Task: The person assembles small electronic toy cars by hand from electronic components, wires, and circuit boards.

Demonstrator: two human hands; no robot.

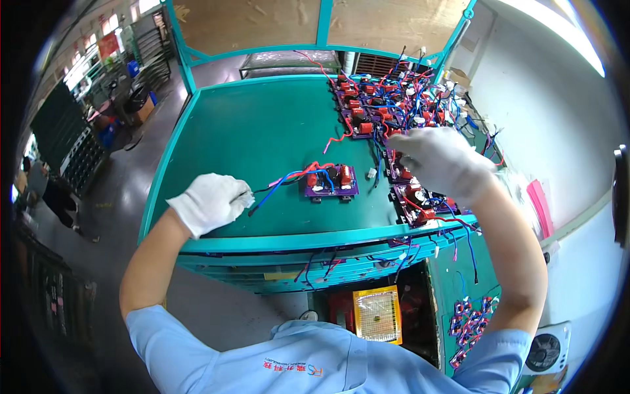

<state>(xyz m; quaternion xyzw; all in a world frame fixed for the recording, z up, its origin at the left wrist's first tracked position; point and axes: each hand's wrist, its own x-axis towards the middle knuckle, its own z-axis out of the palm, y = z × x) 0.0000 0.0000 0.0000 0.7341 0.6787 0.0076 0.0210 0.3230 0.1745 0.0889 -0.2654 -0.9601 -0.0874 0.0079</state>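
My left hand (213, 203), in a white glove, is over the near left of the green tabletop (262, 138). Its fingertips pinch the end of a black wire. That wire runs to a purple circuit board (330, 182) with red and black parts and red and blue leads, lying by itself. My white-gloved right hand (449, 164) reaches above the boards on the right, fingers stretched leftward and apart from the thumb. Beneath its fingers a purple board (398, 169) is partly hidden. Nearer the front edge sits another board (420, 200) with trailing wires.
Many wired boards (380, 105) crowd the back right. A teal frame (321, 26) with brown panels rises behind. Below the front edge are shelves (282, 276) with hanging wires and a yellow-edged tray (377, 315). More boards (469, 328) lie lower right, near a fan (546, 350). A white wall (558, 111) stands right.
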